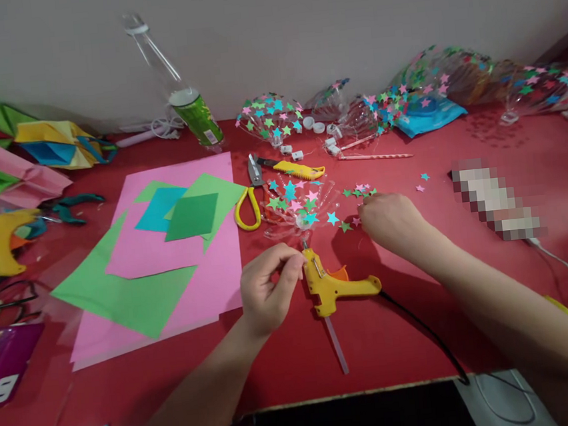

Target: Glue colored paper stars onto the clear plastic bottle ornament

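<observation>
My left hand (271,286) is closed in a pinch beside the nozzle end of a yellow glue gun (326,290); whatever is between its fingertips is too small to make out. The glue gun lies on its side, with a clear glue stick (336,347) poking out of its back. My right hand (389,217) is bent down with curled fingers at a small pile of paper stars (361,188); its fingertips are mostly hidden. Between the hands and just beyond the gun sits a clear plastic flower-like piece (299,206), cut into strips and dotted with coloured stars.
Pink and green paper sheets (127,308) cover the left. Yellow-handled pliers (247,210) and a yellow cutter (300,169) lie behind. A glass-clear bottle (198,117) leans at the wall near star-covered pieces (271,119). A blurred-out object (496,199) with a cable lies right.
</observation>
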Tool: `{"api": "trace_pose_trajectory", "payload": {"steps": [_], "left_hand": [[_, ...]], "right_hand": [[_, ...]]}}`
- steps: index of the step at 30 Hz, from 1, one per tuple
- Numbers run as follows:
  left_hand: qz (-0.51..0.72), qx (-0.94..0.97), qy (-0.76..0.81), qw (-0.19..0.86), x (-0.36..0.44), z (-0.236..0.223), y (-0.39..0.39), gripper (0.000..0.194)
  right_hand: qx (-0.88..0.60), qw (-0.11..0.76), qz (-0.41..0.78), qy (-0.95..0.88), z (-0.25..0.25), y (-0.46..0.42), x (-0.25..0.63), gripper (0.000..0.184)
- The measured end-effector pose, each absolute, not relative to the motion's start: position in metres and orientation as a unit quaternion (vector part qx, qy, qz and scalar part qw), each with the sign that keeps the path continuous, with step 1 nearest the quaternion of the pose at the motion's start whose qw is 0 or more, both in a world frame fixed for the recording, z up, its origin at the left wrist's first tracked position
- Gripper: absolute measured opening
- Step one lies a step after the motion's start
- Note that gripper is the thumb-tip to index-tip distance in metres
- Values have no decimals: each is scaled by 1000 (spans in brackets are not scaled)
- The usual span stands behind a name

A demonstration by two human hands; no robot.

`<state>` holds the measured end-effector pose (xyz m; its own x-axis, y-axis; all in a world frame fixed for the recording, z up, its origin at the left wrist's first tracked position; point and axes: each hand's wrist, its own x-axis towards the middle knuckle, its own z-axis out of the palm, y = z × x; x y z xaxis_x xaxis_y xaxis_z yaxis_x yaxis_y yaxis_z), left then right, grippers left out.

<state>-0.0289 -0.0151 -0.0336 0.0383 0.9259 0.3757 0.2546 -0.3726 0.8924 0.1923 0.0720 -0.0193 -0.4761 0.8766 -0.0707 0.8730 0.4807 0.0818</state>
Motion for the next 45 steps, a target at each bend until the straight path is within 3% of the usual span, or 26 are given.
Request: {"api": "trace_pose_trajectory", "payload": {"steps": [3,5,7,8,11,14,16,20,24,34,37,42,45], "left_hand": [[521,643,456,328,-27,-31,-15,17],[517,638,460,338,-25,-29,-16,16],[511,629,464,358,-23,-27,-16,16],[507,624,465,369,-23,-27,-16,16],[499,614,463,399,-21,-26,-16,14],[496,606,453,427,-20,-25,-15,12],[487,597,446,456,-20,-25,-14,18],[463,525,431,569,-22,-28,-11,33],[468,436,394,660,-24,-30,-8,34],[479,454,410,630,-25,-33,-9,14],[502,446,429,604,-27,-35,-8,11],[567,426,460,535,-32,-33,-4,5],[586,431,448,521,-33,-32,-4,4]], "right_hand": [[544,14,43,838,-3,70,193,20],[565,-99,21,819,13,63,192,19],[519,-237,-117,813,27,53,189,14],[495,-263,-208,801,33,47,187,14],[443,-264,-390,763,39,32,178,12],[418,-232,-458,750,35,22,167,10],[402,-238,-448,762,30,18,162,10],[339,-291,-323,834,21,14,157,9],[292,-298,-235,878,14,17,158,9],[273,-303,-215,887,18,20,160,10],[307,-271,-179,895,25,17,163,11],[358,-7,-39,933,21,1,174,4],[307,73,26,949,7,-7,170,11]]}}
